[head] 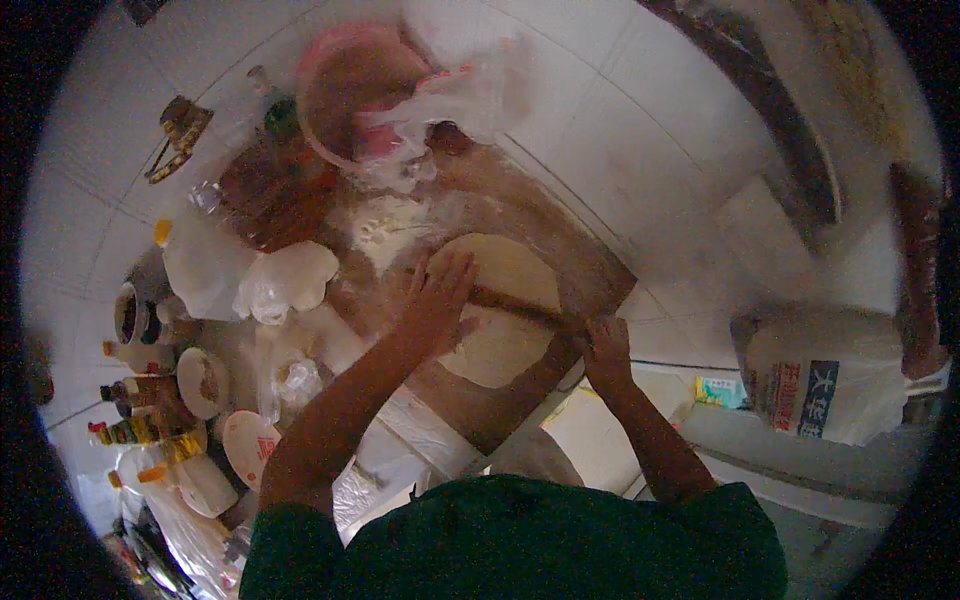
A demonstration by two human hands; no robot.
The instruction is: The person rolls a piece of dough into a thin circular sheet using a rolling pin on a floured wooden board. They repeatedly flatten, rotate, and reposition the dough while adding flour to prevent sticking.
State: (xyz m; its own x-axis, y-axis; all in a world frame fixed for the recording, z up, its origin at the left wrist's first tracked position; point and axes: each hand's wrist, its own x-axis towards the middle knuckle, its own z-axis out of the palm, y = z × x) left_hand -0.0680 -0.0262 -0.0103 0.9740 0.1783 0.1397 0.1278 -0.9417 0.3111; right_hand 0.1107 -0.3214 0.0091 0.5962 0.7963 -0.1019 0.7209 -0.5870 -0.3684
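Observation:
A thin, round sheet of dough (501,352) lies on a wooden board (480,420). Across its middle runs a dark wooden rolling pin (517,304). My left hand (444,289) lies over the pin's left end, fingers stretched out, the palm hiding that end. At the other end, beyond the dough's right edge, my right hand (606,346) has its fingers curled around the pin. A heap of white flour (382,225) sits on the board just beyond my left hand.
Past the flour stands a pink basin (307,90) with a plastic bag (465,105) over its rim. Left are a jug with a yellow cap (206,262), a white plastic bag (289,277) and several bottles. A large printed bag (825,375) is at right.

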